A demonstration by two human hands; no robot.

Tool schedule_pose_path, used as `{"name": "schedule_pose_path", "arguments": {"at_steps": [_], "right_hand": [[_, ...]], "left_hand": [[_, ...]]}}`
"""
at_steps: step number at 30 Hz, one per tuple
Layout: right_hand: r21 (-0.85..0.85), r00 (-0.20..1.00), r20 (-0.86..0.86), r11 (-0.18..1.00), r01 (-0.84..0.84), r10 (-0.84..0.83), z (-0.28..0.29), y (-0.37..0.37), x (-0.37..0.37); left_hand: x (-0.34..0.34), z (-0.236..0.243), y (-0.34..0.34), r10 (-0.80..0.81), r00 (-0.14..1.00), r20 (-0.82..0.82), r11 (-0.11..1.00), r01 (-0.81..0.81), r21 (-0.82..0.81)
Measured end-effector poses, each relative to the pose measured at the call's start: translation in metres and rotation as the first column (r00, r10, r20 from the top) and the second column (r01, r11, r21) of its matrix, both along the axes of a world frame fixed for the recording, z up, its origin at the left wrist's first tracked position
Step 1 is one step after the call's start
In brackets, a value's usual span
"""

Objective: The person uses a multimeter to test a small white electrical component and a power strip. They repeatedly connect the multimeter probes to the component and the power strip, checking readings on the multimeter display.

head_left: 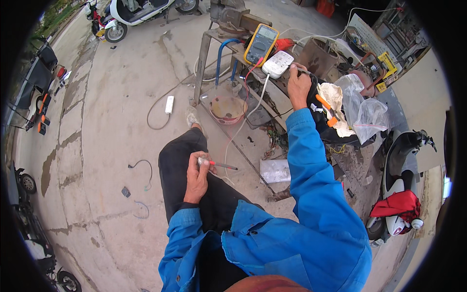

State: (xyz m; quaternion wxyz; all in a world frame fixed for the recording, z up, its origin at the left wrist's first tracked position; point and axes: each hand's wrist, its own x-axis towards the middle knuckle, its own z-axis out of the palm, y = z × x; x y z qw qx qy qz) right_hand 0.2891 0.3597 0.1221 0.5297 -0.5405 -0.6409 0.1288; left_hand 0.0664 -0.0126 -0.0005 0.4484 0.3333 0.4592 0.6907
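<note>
My left hand (pixel 196 181) is closed around a slim pen-shaped tool (pixel 223 165) with a red band and a dark tip, held over my knee and pointing right. My right hand (pixel 298 87) reaches to the bench, fingers pinched at the right end of a white power strip (pixel 278 64). What they grip is mostly hidden; a dark piece shows beside the fingertips. Left of the strip, a yellow multimeter (pixel 261 45) leans with its screen up, and a red lead (pixel 249 78) hangs from it. A white cord (pixel 260 100) runs down from the strip.
Right of my forearm lie orange-handled cutters (pixel 332 119) on crumpled paper and clear plastic bags (pixel 368 119). A bench vise (pixel 231 17) stands at the far end. Below are a round basin (pixel 227 108) and a clear packet (pixel 275 171). Scooters (pixel 398 194) stand around; cords (pixel 150 170) lie on the floor.
</note>
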Motion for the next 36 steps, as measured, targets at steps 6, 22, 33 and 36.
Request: {"name": "schedule_pose_path", "arguments": {"at_steps": [6, 22, 33, 36], "right_hand": [[-0.012, 0.993, 0.115, 1.0, 0.015, -0.014, -0.006, 0.032, 0.004], [-0.146, 0.818, 0.574, 0.987, 0.074, 0.024, 0.027, 0.057, -0.019], [0.002, 0.709, 0.703, 0.997, -0.076, 0.053, 0.004, 0.065, -0.01], [0.047, 0.732, 0.68, 0.994, -0.097, 0.04, -0.01, 0.077, -0.005]], "left_hand": [[-0.002, -0.003, 0.0, -0.008, 1.0, 0.027, 1.0, 0.008, 0.012], [-0.008, -0.006, 0.002, -0.021, 0.998, 0.059, 1.0, 0.02, 0.019], [-0.008, -0.008, 0.002, -0.028, 0.999, 0.039, 1.0, 0.028, 0.01], [-0.007, -0.008, 0.002, -0.023, 0.996, 0.082, 0.999, 0.02, 0.031]]}}
